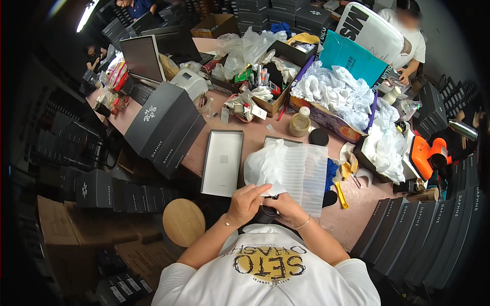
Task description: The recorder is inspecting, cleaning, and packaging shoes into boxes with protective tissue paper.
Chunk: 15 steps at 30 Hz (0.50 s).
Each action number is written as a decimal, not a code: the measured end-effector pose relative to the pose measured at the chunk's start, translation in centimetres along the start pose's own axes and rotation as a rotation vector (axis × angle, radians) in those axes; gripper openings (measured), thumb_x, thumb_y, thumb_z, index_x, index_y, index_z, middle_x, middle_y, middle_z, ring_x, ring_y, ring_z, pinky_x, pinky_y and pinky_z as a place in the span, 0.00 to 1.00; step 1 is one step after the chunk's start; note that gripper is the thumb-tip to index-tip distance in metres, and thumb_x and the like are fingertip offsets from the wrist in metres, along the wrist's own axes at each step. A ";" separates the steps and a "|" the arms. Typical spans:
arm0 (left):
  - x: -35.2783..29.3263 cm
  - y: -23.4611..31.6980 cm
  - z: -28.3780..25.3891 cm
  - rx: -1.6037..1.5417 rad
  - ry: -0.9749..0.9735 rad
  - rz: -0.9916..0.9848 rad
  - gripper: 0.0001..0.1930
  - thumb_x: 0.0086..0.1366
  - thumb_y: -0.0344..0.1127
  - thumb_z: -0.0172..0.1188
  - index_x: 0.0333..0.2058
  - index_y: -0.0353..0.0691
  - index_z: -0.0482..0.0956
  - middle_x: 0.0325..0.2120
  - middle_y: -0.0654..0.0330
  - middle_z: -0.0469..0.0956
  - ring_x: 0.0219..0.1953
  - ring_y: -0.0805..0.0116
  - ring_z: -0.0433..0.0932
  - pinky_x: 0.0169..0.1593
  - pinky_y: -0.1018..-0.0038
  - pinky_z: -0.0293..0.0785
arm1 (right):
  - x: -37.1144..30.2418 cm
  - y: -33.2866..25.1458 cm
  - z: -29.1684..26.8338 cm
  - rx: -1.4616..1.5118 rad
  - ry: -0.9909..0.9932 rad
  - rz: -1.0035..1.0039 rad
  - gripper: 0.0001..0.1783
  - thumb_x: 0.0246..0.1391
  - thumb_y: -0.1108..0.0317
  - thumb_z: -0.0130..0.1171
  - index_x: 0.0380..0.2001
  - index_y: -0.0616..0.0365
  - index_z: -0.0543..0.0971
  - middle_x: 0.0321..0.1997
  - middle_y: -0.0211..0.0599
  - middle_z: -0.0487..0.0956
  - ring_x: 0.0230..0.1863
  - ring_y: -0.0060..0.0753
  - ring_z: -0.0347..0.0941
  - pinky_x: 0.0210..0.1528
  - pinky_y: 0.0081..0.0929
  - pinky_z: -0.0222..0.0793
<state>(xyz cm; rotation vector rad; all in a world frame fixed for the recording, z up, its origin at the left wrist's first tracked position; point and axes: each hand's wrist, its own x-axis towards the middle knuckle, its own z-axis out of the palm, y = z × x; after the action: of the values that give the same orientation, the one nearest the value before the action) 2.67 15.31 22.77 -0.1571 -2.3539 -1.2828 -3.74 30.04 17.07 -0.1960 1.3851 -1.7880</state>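
Observation:
Close to my body, my left hand (245,205) and my right hand (287,208) meet at the table's near edge. White tissue paper (270,166) spreads out beyond the fingers of my left hand, which are closed at its near end. My right hand grips a small dark object (267,210), perhaps a shoe, mostly covered by my hands. Under and beside the tissue lies a translucent ribbed sheet (310,178), over a shallow box (275,141) that shows only at its far edge. To the left, a dark-edged box lid (223,171) rests with its white inside up.
Stacked dark shoeboxes (166,127) stand at left, near a monitor (143,57). Crumpled white paper fills a large box (352,130). A bottle (300,122), yellow-handled tool (341,196) and orange tape dispenser (426,155) sit rightward. A round wooden stool (184,223) is at lower left. Another person (408,38) works far right.

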 end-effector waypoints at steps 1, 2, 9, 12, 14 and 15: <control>0.2 -0.4 -0.8 0.071 -0.009 -0.006 0.16 0.55 0.20 0.57 0.43 0.37 0.80 0.20 0.56 0.71 0.21 0.62 0.72 0.26 0.73 0.68 | -0.4 0.2 -0.2 0.126 0.001 0.056 0.22 0.48 0.75 0.62 0.48 0.64 0.71 0.44 0.35 0.75 0.41 0.25 0.73 0.42 0.23 0.72; 0.3 -0.8 -1.5 0.142 -0.019 -0.011 0.15 0.54 0.20 0.58 0.42 0.37 0.80 0.21 0.56 0.72 0.21 0.62 0.73 0.26 0.73 0.68 | -0.7 0.1 -0.5 0.252 0.004 0.111 0.22 0.48 0.75 0.62 0.49 0.64 0.71 0.45 0.35 0.75 0.41 0.25 0.73 0.42 0.23 0.72; -1.4 -2.1 -2.1 0.285 0.211 0.087 0.07 0.61 0.28 0.56 0.38 0.34 0.76 0.25 0.59 0.74 0.28 0.65 0.75 0.33 0.74 0.71 | -2.2 -1.4 -1.4 0.116 -0.106 0.064 0.31 0.46 0.70 0.65 0.53 0.65 0.68 0.47 0.37 0.74 0.48 0.29 0.70 0.53 0.25 0.67; -2.4 -2.3 -2.2 -0.137 0.315 -0.413 0.06 0.66 0.30 0.52 0.39 0.36 0.73 0.27 0.64 0.72 0.29 0.77 0.70 0.33 0.78 0.68 | -2.1 0.1 -0.9 -0.398 -0.175 -0.048 0.42 0.37 0.66 0.69 0.57 0.68 0.65 0.51 0.42 0.71 0.52 0.34 0.66 0.58 0.24 0.59; -2.6 -2.4 -1.5 -0.426 0.429 -0.481 0.08 0.70 0.35 0.48 0.41 0.38 0.72 0.27 0.71 0.69 0.27 0.85 0.63 0.30 0.84 0.62 | -2.6 -0.7 0.3 -0.456 -0.311 0.058 0.43 0.36 0.65 0.69 0.57 0.68 0.65 0.53 0.45 0.69 0.54 0.35 0.65 0.59 0.25 0.59; -2.3 -1.8 -1.6 -0.415 0.429 -0.478 0.08 0.69 0.34 0.49 0.40 0.38 0.73 0.25 0.72 0.68 0.26 0.85 0.62 0.28 0.84 0.60 | -2.6 0.4 -0.1 -0.396 -0.323 0.039 0.41 0.37 0.63 0.69 0.56 0.68 0.66 0.55 0.46 0.69 0.56 0.36 0.64 0.60 0.26 0.58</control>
<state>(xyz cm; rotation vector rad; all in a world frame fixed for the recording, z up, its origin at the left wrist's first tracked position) 4.65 13.25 21.09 0.5333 -1.7906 -1.8044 -1.93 31.90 17.67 -0.6344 1.4756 -1.3618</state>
